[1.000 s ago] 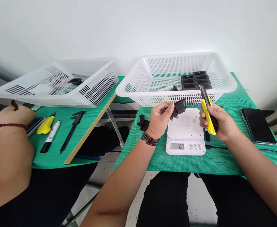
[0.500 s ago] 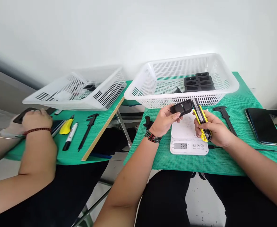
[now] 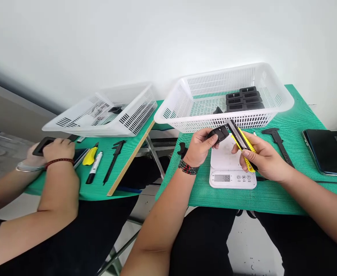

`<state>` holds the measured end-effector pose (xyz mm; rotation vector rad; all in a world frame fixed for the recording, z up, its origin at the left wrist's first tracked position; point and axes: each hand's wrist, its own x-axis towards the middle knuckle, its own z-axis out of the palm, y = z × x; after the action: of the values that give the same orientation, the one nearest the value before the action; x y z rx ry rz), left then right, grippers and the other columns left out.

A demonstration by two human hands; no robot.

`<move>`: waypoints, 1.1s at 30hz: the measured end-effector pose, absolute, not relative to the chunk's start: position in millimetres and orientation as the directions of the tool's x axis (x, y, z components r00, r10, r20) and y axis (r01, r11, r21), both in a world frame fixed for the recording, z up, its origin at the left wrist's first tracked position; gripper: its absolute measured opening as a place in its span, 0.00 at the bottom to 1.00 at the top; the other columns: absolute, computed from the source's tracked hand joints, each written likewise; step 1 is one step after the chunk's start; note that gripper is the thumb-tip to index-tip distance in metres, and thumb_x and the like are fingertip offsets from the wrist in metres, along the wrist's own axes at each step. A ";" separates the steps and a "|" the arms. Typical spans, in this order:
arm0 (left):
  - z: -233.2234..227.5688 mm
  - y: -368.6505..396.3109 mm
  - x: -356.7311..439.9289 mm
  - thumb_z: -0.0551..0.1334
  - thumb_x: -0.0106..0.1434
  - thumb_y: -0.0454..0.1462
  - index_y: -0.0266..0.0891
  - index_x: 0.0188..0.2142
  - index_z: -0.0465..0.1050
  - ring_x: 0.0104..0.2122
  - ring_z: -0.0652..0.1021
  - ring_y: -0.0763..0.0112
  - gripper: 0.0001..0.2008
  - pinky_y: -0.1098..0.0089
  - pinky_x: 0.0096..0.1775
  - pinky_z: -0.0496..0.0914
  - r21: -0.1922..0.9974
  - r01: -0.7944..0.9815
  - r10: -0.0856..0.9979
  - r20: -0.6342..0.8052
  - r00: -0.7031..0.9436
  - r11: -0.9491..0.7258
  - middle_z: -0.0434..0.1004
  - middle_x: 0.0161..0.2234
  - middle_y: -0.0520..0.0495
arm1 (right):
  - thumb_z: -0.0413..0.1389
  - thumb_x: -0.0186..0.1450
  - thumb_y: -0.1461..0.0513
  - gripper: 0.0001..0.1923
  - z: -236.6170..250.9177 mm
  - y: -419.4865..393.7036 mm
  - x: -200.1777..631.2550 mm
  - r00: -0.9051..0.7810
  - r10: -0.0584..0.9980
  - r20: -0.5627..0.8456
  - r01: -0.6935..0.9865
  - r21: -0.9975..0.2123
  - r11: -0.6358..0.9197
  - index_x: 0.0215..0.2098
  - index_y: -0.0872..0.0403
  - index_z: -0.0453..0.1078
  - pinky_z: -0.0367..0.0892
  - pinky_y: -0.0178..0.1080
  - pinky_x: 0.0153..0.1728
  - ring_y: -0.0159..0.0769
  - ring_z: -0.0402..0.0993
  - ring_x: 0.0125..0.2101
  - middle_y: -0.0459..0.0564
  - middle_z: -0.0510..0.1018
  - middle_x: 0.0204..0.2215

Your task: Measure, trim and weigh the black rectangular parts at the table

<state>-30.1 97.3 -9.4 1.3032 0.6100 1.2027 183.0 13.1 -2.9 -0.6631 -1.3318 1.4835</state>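
My left hand (image 3: 200,145) holds a small black plastic part (image 3: 220,133) above a white digital scale (image 3: 232,168). My right hand (image 3: 262,157) grips a yellow utility knife (image 3: 241,141), whose blade end touches the part. Behind them stands a white slotted basket (image 3: 185,107) with several black parts (image 3: 244,99) stacked at its right. The scale's display reads close to zero.
A black caliper (image 3: 279,143) and a dark phone (image 3: 326,151) lie on the green mat to the right. On the left table a co-worker's hands (image 3: 53,150) hold a black part beside a yellow knife (image 3: 90,156), a marker (image 3: 94,172), a caliper (image 3: 113,160) and another basket (image 3: 105,115).
My right hand brought the knife leftward and down until its blade met the black part. The scale reading jumped, then fell back. The co-worker's hands shifted right in view.
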 end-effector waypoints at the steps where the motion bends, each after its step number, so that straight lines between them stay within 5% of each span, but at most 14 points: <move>1: -9.4 97.5 -30.0 0.79 0.49 0.51 0.38 0.31 0.78 0.19 0.74 0.76 0.21 0.74 0.24 0.67 0.932 -0.322 0.906 0.272 0.324 -0.165 0.74 0.21 0.54 | 0.60 0.71 0.54 0.28 -3.2 13.0 182.7 -0.357 0.910 0.210 -0.292 -0.951 0.105 0.66 0.47 0.62 0.66 0.35 0.20 0.26 0.71 0.21 0.48 0.75 0.42; 7: -9.8 97.2 -30.0 0.78 0.51 0.50 0.38 0.30 0.78 0.20 0.74 0.76 0.20 0.73 0.25 0.67 0.931 -0.324 0.898 0.282 0.337 -0.170 0.75 0.21 0.53 | 0.61 0.70 0.52 0.28 0.5 13.6 183.0 -0.306 0.933 0.191 -0.265 -0.958 0.109 0.65 0.47 0.63 0.64 0.35 0.19 0.27 0.71 0.20 0.48 0.76 0.41; 14: -9.5 97.3 -29.5 0.78 0.50 0.50 0.39 0.28 0.77 0.20 0.74 0.75 0.20 0.73 0.24 0.67 0.919 -0.368 0.925 0.254 0.283 -0.140 0.73 0.21 0.53 | 0.65 0.66 0.49 0.16 8.7 13.6 185.2 -0.254 0.963 0.089 -0.314 -0.949 0.004 0.39 0.53 0.71 0.59 0.35 0.20 0.30 0.68 0.20 0.44 0.74 0.23; 19: -7.4 96.9 -28.1 0.79 0.48 0.49 0.38 0.28 0.75 0.19 0.74 0.75 0.21 0.72 0.23 0.68 0.904 -0.414 0.938 0.231 0.259 -0.108 0.72 0.21 0.54 | 0.70 0.60 0.54 0.18 10.0 12.2 184.5 -0.238 0.970 0.050 -0.345 -0.938 -0.036 0.41 0.53 0.72 0.62 0.35 0.24 0.32 0.69 0.24 0.43 0.75 0.24; 26: -6.8 97.8 -27.6 0.78 0.49 0.49 0.38 0.28 0.75 0.19 0.74 0.74 0.19 0.72 0.23 0.68 0.907 -0.398 0.931 0.258 0.259 -0.141 0.73 0.21 0.54 | 0.63 0.68 0.49 0.18 3.2 11.6 183.8 -0.425 0.897 0.119 -0.287 -0.958 -0.009 0.43 0.54 0.73 0.65 0.36 0.23 0.32 0.72 0.22 0.47 0.79 0.27; 33: -10.4 98.4 -29.4 0.75 0.54 0.50 0.39 0.28 0.77 0.20 0.73 0.74 0.18 0.72 0.24 0.66 0.931 -0.297 0.908 0.300 0.293 -0.212 0.74 0.21 0.52 | 0.59 0.69 0.46 0.20 5.3 10.7 183.3 -0.386 0.912 0.135 -0.183 -0.981 0.067 0.44 0.53 0.70 0.64 0.35 0.18 0.29 0.68 0.17 0.44 0.76 0.26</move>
<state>-29.4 98.4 -10.4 1.3377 0.6304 1.2468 183.3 10.7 5.3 -0.7862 -1.4144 1.4916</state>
